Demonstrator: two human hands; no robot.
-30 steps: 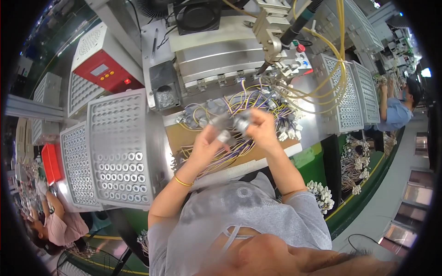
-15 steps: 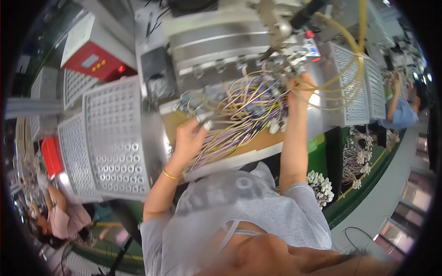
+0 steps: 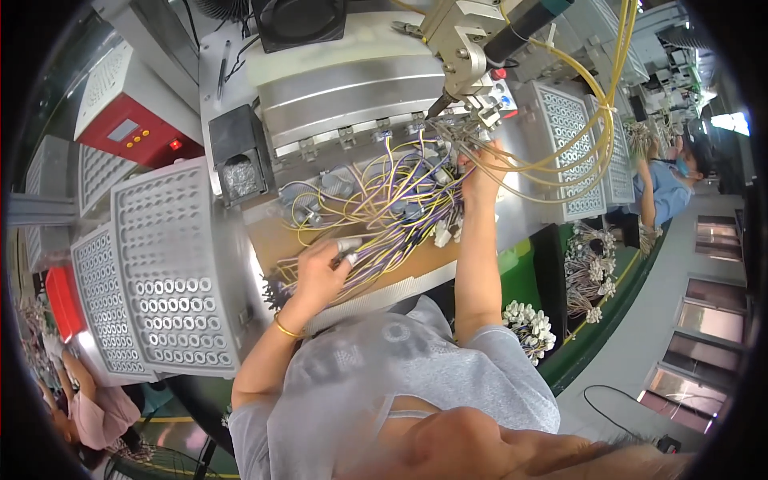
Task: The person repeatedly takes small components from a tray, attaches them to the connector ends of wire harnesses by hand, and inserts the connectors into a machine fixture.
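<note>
Head view, looking down over grey-shirted shoulders at a cluttered bench (image 3: pixel 384 292). Left hand (image 3: pixel 320 272), gold bangle at the wrist, resting low on the bench with fingers (image 3: pixel 342 250) curled round a small pale connector piece (image 3: pixel 350 243) trailing yellow and purple leads. Right hand (image 3: pixel 480 172) stretched well forward and up, right at the nozzle of the grey fixture head (image 3: pixel 460 44); fingers there closed, apparently pinching a wire end beneath the tip, though too small and hidden to say for certain. Between the two hands, a loose tangle of yellow-and-purple wire harnesses (image 3: pixel 392 208), many leads unsorted and spread across the bench below the ribbed metal machine housing (image 3: pixel 352 88). To the left, perforated grey trays (image 3: pixel 172 272) with only the lower rows filled with ring-shaped parts, the upper holes bare. At right, below bench level, a cluster of white-capped finished pieces (image 3: pixel 532 324). Judging by the heap left on the bench and the mostly unfilled trays, work seemingly somewhere in the middle, with plenty of harnesses to go. Another worker in blue (image 3: pixel 664 188) busy at the far right, well apart.
</note>
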